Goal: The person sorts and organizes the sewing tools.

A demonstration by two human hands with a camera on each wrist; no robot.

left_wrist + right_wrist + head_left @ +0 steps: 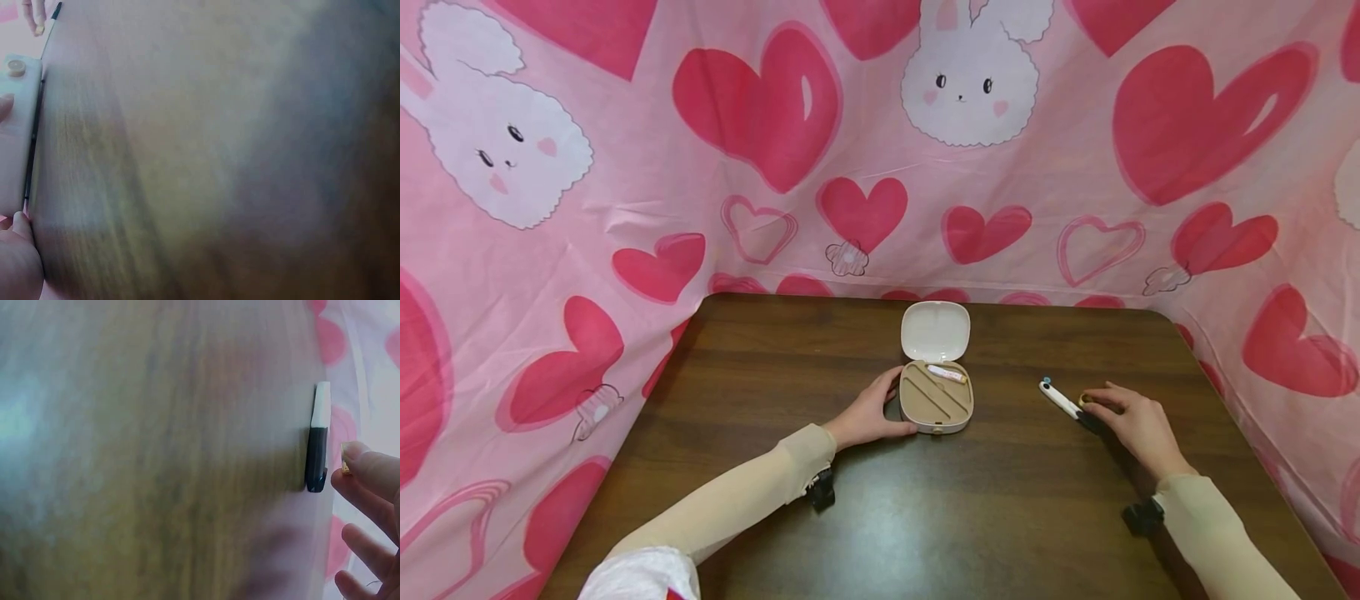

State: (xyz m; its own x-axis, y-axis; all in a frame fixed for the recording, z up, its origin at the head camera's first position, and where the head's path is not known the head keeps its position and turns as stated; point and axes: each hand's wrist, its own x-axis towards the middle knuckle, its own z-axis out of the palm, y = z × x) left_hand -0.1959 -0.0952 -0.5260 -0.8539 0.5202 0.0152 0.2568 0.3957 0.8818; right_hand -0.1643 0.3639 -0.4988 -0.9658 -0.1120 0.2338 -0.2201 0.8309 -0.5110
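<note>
Honestly, my right hand point(1138, 423) pinched a small yellow piece point(1085, 401) at lower right beside the toothbrush point(1063, 403); it could've slipped. Left hand point(871, 412), fingers relaxed, steadied the open case point(937, 400) at centre.

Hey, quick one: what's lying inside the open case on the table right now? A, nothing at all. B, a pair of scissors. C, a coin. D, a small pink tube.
D: the head view shows a small pink tube lying in one groove of the open case, near its hinge, while the left hand rests against the case's side.
</note>
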